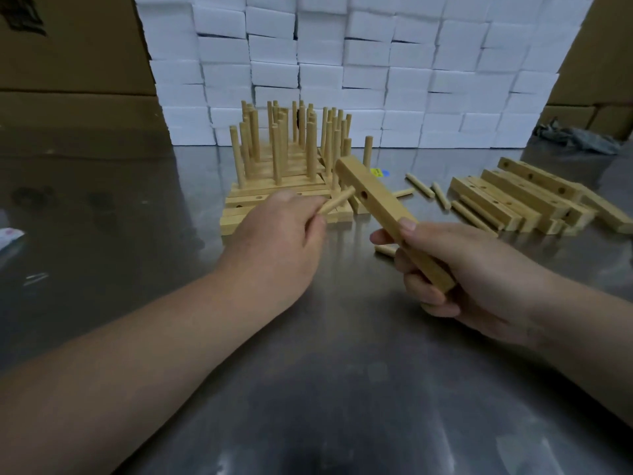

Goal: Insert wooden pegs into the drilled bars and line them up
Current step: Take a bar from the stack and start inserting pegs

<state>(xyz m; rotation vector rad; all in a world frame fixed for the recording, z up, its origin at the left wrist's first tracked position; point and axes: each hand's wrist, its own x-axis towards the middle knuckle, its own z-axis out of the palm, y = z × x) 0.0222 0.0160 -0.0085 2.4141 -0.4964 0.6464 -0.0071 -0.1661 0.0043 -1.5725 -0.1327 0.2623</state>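
Observation:
My right hand [455,272] grips a drilled wooden bar [376,197] by its near end and holds it slanted above the table, a hole facing left. My left hand [277,241] pinches a wooden peg [337,202] whose tip points at that hole, just short of the bar. Behind the hands, rows of bars with upright pegs [291,156] stand side by side on the table. A pile of bars without pegs [524,197] lies at the right. Loose pegs [442,195] lie between the two groups, and one more loose peg [385,250] lies under my right fingers.
The work surface is a shiny metal table [342,389]. A wall of white foam blocks [359,63] rises behind the pegged bars, with cardboard boxes [68,63] on both sides. A grey rag [579,138] lies at the far right, a white scrap [10,236] at the left edge.

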